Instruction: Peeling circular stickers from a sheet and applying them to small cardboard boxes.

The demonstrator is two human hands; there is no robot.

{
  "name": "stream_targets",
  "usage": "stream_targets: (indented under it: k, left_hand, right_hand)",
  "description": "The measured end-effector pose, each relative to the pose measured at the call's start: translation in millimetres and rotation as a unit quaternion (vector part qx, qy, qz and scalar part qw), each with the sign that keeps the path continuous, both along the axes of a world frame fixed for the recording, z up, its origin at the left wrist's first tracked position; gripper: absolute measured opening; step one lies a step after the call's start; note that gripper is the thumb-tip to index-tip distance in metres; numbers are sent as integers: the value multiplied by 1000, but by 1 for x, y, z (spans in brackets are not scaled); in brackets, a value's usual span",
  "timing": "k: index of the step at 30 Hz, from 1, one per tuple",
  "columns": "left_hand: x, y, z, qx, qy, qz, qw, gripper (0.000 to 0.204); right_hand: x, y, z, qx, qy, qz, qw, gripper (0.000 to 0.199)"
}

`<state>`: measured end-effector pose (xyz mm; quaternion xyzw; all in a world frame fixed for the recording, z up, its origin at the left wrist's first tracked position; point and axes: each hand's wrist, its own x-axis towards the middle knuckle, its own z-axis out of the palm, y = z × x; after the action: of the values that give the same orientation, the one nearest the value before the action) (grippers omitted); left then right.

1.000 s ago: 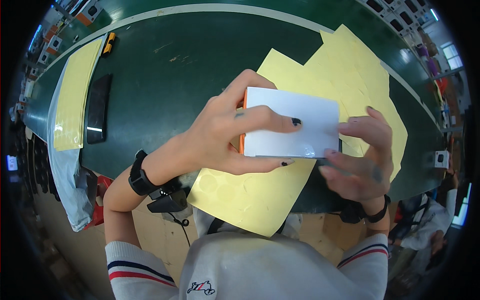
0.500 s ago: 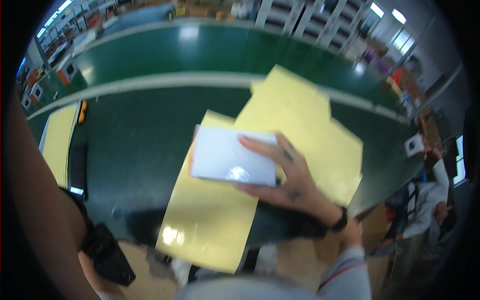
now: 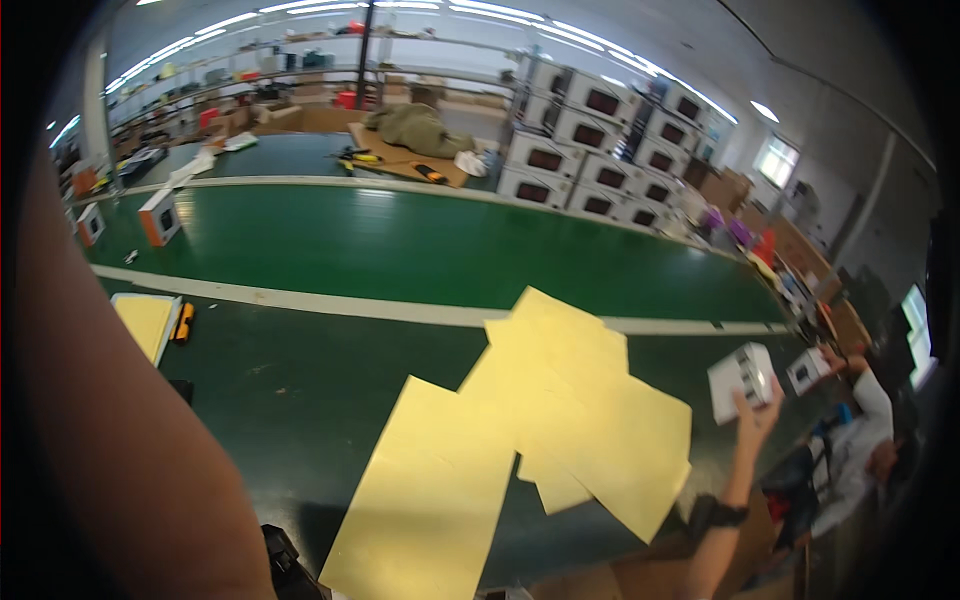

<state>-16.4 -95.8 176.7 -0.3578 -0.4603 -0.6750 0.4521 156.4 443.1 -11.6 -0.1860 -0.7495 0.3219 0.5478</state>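
A small white box (image 3: 728, 388) with dark markings on one side is gripped by my right hand (image 3: 758, 412), raised over the right end of the green work table. A dark band circles that wrist. Yellow sheets (image 3: 580, 400) overlap in a loose pile on the table, left of the hand. One long sheet (image 3: 425, 480) reaches toward the near edge. My left arm (image 3: 130, 430) fills the left side, close up and blurred; its hand is out of the picture.
A person's hand (image 3: 832, 360) at the right holds another white box (image 3: 803, 372). White-and-orange boxes (image 3: 160, 217) stand on the green conveyor belt (image 3: 400, 245). At left lie a yellow stack (image 3: 147, 322) and an orange-and-black cutter (image 3: 184, 322). Stacked cartons (image 3: 590, 135) rise behind.
My right hand has carried the white box from above the yellow sheets to the far right, near the other person. The view has tilted up, showing more of the background.
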Motion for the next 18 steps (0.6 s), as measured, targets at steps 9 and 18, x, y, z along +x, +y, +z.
stream_targets:
  k: [9,18]
  left_hand:
    - [0,7,-32,-24,-7,22,999,104]
    - [1,52,-44,-18,-31,-51,998,103]
  right_hand:
    - [95,15,-46,-20,-98,30,994,70]
    - [112,115,-45,112,-227,-69,965,82]
